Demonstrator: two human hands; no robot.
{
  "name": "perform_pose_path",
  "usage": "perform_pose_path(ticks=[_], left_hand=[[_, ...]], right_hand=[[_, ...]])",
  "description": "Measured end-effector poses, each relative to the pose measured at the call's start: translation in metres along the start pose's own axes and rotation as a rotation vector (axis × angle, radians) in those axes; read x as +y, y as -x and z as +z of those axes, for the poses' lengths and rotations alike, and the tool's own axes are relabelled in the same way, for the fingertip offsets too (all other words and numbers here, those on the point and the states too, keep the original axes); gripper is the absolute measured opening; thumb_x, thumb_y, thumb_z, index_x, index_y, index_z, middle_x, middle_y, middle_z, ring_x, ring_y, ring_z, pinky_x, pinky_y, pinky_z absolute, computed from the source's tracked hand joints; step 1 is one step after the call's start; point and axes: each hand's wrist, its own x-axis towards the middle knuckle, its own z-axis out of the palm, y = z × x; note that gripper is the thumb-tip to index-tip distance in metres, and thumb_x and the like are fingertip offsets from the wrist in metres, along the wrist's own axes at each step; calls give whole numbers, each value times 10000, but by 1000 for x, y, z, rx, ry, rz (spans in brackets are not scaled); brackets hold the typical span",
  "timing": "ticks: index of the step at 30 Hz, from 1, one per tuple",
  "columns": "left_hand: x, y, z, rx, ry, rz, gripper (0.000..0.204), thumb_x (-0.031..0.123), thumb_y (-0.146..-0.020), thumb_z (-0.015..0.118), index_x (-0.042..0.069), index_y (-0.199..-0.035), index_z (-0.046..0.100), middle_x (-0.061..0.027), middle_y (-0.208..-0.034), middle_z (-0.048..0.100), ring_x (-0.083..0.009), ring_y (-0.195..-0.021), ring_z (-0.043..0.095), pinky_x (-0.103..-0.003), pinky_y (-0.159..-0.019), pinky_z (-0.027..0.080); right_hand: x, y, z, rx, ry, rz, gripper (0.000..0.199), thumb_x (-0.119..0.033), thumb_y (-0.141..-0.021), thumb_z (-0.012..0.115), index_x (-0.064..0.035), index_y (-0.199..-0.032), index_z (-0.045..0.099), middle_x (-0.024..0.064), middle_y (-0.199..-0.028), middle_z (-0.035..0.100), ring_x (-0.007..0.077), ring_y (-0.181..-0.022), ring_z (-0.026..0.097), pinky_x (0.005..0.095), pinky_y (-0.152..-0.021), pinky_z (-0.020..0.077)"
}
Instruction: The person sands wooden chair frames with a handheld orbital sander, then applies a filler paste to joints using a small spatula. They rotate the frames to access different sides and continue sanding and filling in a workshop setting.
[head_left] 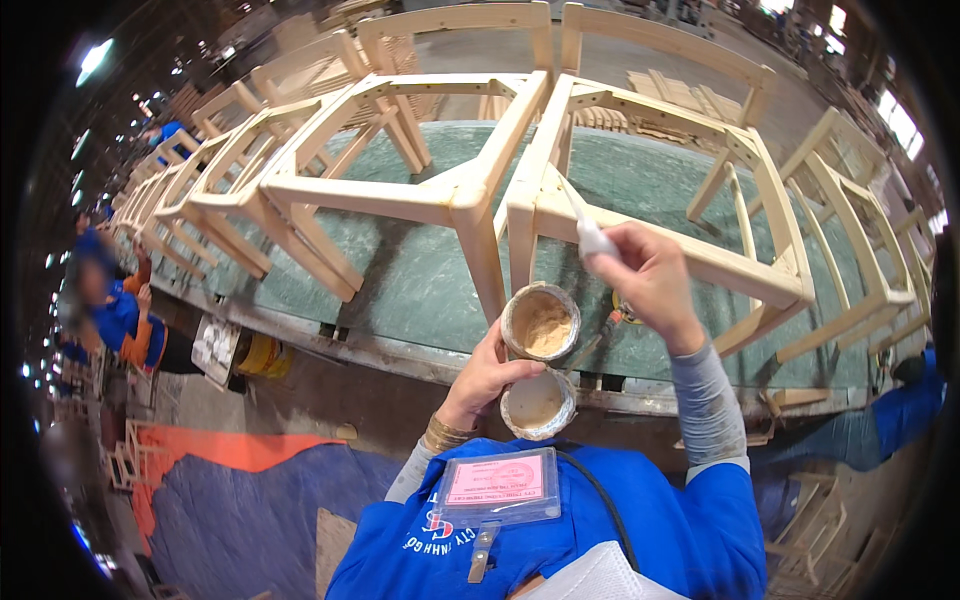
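My right hand [652,285] grips a small white nozzle bottle [594,238] between thumb and fingers. Its long thin tip points at the near left corner of a pale wooden chair frame [690,256]; whether it touches the wood I cannot tell. Just below, my left hand [478,382] is closed round two round cups set one against the other. In the upper cup [508,338] lies tan powder [547,330] that looks like sawdust. The lower cup [540,434] has a lighter tan layer inside. A second chair frame [370,197] stands close on the left.
The frames stand on a green-topped table [440,262], with more chair frames [235,195] in rows along both sides. A small tool with red and yellow parts [622,308] lies behind my right wrist. Co-workers in blue [120,325] are at the left; another blue sleeve [905,410] shows right.
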Motion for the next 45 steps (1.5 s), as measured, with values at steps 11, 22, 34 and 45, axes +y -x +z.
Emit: perform_pose_path(ticks=[11,22,34,45], left_hand=[[-13,9,13,99,27,26,863,55,-672,758,7,-1401,297,-88,-1336,443,-180,-1243,412,-317,-1060,298],[-13,4,2,82,37,12,856,65,-677,751,0,-1399,295,-94,-1332,445,-179,-1240,415,-315,-1056,299],[-8,1,-3,81,63,18,840,65,-679,750,-2,-1390,308,-86,-1310,464,-172,-1216,439,-308,-1031,331],[-5,-6,-4,116,-30,17,814,48,-670,747,0,-1372,336,-83,-1304,469,-179,-1222,436,-313,-1041,326]], right_hand=[[1,-34,-40,-60,325,-96,249,-213,-751,674,30,-800,687,100,-601,620,126,-518,554,266,-522,443],[-3,-48,-36,-109,408,-85,269,-217,-723,670,46,-778,684,139,-602,624,159,-508,573,271,-526,450],[-4,-52,-37,-125,391,-78,274,-224,-730,674,43,-787,687,122,-594,623,134,-514,570,262,-523,446],[22,36,5,-53,177,-268,167,-138,-733,726,-7,-785,638,122,-848,564,241,-772,556,325,-680,455]])
